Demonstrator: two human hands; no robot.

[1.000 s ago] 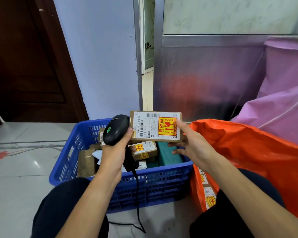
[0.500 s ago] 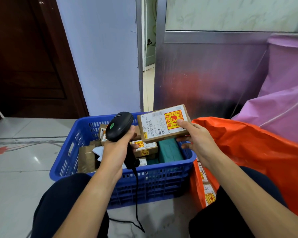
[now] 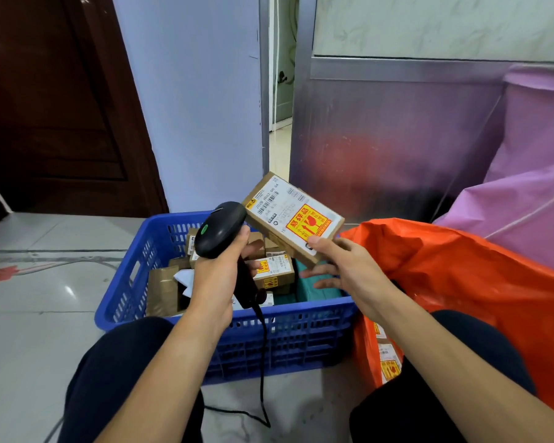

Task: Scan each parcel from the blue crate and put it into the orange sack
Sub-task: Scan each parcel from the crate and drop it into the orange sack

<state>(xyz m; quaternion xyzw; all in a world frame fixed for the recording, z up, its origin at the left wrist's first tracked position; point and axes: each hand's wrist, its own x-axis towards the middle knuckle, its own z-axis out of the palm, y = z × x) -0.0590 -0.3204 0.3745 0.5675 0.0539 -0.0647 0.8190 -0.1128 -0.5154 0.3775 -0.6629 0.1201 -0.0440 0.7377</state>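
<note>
My left hand [image 3: 219, 279] grips a black barcode scanner [image 3: 219, 228] above the blue crate [image 3: 288, 334]. My right hand [image 3: 343, 266] pinches a flat cardboard parcel [image 3: 293, 215] by its lower corner, thumb on top. The parcel is tilted, its white label and yellow-red fragile sticker facing me, its left end right beside the scanner head. Several more cardboard parcels [image 3: 272, 270] lie in the crate. The orange sack [image 3: 461, 282] stands open on the right, with labelled parcels [image 3: 387, 362] showing inside.
The scanner's black cable [image 3: 263, 362] hangs down over the crate's front wall to the tiled floor. My knees frame the crate. A purple sack [image 3: 531, 193] leans behind the orange one. A metal panel and a lilac wall rise behind.
My right hand has rotated the parcel clockwise, so it now slants down to the right. The scanner has stayed beside it, shifting slightly.
</note>
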